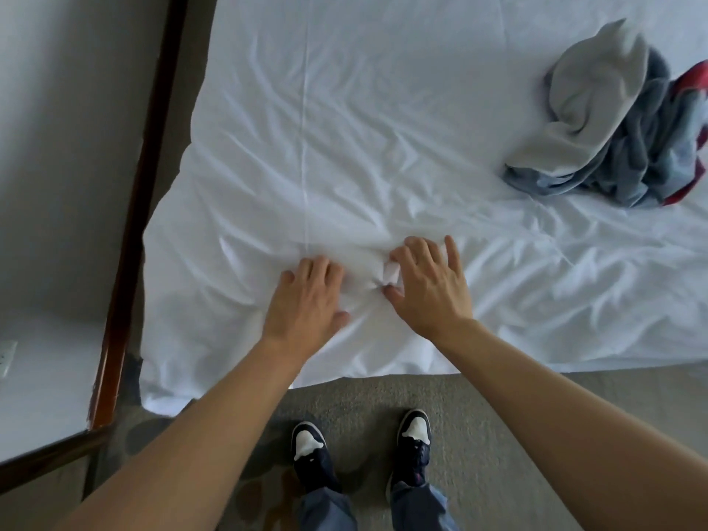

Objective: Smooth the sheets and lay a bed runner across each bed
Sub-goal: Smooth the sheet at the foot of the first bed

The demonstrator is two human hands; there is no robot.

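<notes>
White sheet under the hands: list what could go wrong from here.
1. The right hand pinches a small fold of the sheet; pulling it may bunch more creases rather than flatten them.
2. The crumpled pile of cloth lies on the sheet, so creases beneath it would probably stay.

The bed (383, 109) runs off the top and right edges, so its far end does not show. The crumpled cloth pile (613, 120) is cut off at the right edge, and its red part (689, 78) barely shows. It is too bunched up to tell what it is. The fingertips of the left hand (306, 297) sink into the white sheet (268, 166). The right hand (429, 285) hides part of a small fold. The arms and trouser legs (417, 507) run off the bottom edge. A wall socket (7, 358) is cut off at the left edge.
</notes>
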